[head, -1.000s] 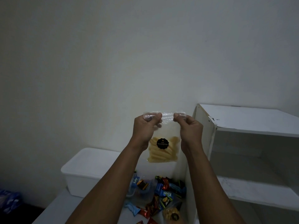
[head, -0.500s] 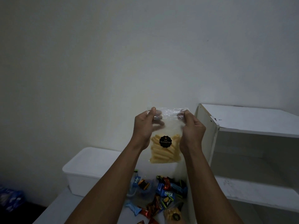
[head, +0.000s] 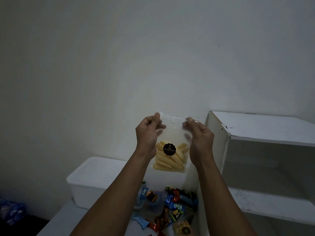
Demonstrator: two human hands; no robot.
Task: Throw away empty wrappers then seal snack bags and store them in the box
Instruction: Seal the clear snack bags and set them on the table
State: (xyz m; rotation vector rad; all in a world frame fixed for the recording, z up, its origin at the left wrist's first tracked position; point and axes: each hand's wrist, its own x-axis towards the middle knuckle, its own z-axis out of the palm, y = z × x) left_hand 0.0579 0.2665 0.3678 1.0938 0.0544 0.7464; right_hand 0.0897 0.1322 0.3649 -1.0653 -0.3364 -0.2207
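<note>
A clear snack bag [head: 171, 157] of yellow sticks with a round black label hangs upright in the air before the wall. My left hand [head: 148, 133] pinches its top left corner. My right hand [head: 200, 139] grips the top right corner, fingers behind the plastic. On the table below lies a pile of small wrapped snacks [head: 170, 205] in blue, red and black, and another clear bag with a black label [head: 183, 227]. A white lidded box [head: 92, 181] stands at the left, behind my left forearm.
A white shelf unit [head: 262, 132] stands close on the right, its side panel right next to the snack pile. A blue patterned package [head: 10, 210] lies low at the far left. A plain wall fills the background.
Both hands have lifted the bag slightly and shifted along its top edge; the fingers now wrap further around the corners, and the bag's top looks more crumpled.
</note>
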